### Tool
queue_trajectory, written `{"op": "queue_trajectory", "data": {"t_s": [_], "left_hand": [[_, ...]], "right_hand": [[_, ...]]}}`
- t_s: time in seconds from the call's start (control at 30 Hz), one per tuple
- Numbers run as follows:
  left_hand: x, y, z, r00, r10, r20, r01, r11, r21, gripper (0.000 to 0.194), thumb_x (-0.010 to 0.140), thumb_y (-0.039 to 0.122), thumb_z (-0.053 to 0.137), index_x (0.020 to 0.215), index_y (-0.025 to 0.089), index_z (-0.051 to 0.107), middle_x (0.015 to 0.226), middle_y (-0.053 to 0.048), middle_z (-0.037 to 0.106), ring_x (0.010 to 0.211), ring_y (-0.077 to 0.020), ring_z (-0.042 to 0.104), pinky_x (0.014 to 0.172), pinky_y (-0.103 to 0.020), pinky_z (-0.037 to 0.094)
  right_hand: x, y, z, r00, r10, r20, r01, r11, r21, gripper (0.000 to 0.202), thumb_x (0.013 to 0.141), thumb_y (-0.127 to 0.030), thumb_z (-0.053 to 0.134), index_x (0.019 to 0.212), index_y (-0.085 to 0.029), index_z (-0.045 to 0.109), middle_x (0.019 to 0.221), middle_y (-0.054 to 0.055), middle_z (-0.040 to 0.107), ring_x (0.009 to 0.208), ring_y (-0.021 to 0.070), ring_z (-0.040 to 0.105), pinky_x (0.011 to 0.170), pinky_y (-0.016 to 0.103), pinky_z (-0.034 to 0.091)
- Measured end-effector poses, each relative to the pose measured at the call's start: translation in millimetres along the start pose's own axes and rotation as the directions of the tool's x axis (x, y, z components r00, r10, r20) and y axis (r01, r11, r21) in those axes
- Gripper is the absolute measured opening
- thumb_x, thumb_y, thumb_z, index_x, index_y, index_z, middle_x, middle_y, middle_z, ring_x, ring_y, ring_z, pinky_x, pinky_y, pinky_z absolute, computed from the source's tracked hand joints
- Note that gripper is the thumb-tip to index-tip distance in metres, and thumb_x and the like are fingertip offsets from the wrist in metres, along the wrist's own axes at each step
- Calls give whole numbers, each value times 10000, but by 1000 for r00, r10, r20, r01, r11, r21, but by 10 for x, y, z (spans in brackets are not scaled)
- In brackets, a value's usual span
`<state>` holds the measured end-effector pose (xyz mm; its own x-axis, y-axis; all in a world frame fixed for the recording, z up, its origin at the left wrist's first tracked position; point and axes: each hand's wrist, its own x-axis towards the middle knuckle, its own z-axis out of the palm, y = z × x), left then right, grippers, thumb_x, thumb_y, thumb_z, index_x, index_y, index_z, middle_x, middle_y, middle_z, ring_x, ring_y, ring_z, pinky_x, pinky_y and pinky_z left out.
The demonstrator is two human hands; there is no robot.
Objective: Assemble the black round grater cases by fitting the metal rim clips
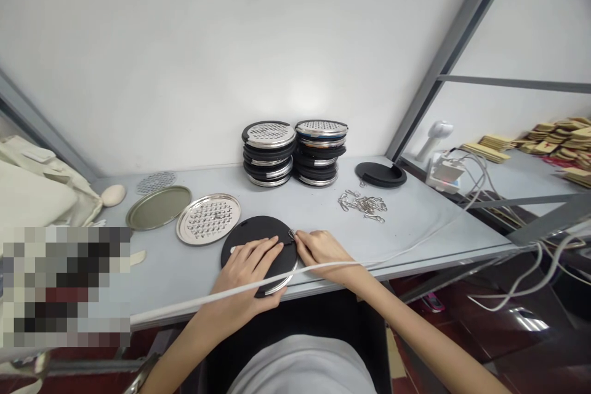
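A round black cover [242,231] with a silvery metal rim along its lower right lies near the front edge of the table. My left hand [252,268] holds it, fingers stretched over its top and thumb at the near edge. At the cover's right edge, my right hand [323,249] is closed in a pinch on a small metal clip [292,234]. Part of the clip is hidden by the fingertips. Left of the cover lies a round metal grater plate [207,219], beside an olive-green round plate [158,208].
Two stacks of round graters with black rims, a left stack [269,154] and a right stack [321,152], stand by the wall. A pile of metal clips [364,203] and an empty black ring [381,174] lie at right. A white cable [383,258] crosses in front of my forearms.
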<state>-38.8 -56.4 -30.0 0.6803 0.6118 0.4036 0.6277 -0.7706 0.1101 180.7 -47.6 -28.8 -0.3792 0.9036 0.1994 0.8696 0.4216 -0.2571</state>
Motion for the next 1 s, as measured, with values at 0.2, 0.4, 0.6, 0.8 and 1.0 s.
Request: {"op": "queue_trajectory", "data": {"t_s": [0.2, 0.4, 0.6, 0.8, 1.0], "left_hand": [[17, 7, -7, 1000, 6, -10, -6, 1000, -3, 591, 812, 274, 615, 1372, 208, 440, 1378, -81, 498, 1208, -275, 465, 980, -432, 408], [18, 19, -18, 1000, 4, -11, -4, 1000, 5, 585, 812, 270, 615, 1366, 203, 442, 1370, -88, 505, 1199, -275, 474, 982, -438, 408], [21, 37, -33, 1000, -2, -2, 2, 1000, -3, 587, 812, 271, 622, 1366, 207, 439, 1371, -84, 505, 1199, -274, 475, 985, -441, 405], [29, 30, -40, 1000, -3, 10, 3, 1000, -10, 590, 818, 270, 618, 1374, 206, 431, 1381, -82, 496, 1211, -272, 465, 991, -441, 399], [20, 13, -29, 1000, 6, -6, -6, 1000, -11, 591, 819, 275, 621, 1374, 205, 433, 1377, -85, 500, 1207, -273, 471, 987, -435, 405]], "right_hand": [[-4, -5, 0, 1000, 2, -3, -2, 1000, -24, 275, 982, -248, 325, 845, -161, 547, 602, 12, 566, 497, 110, 441, 552, 236, 276], [-6, -10, 0, 1000, 1, 3, -1, 999, -47, 273, 980, -231, 320, 858, -152, 551, 610, 23, 576, 505, 119, 464, 558, 245, 283], [-4, -14, -8, 1000, -1, 25, 3, 997, -73, 266, 977, -222, 321, 873, -144, 554, 619, 30, 590, 518, 127, 493, 568, 256, 286], [-23, 14, 59, 1000, -31, 0, 31, 989, -144, 280, 974, -219, 308, 886, -137, 561, 630, 48, 603, 538, 143, 509, 577, 271, 286], [-25, 0, 47, 1000, -7, -8, 6, 994, -111, 282, 974, -223, 312, 870, -138, 559, 625, 42, 598, 528, 138, 502, 575, 273, 278]]}}
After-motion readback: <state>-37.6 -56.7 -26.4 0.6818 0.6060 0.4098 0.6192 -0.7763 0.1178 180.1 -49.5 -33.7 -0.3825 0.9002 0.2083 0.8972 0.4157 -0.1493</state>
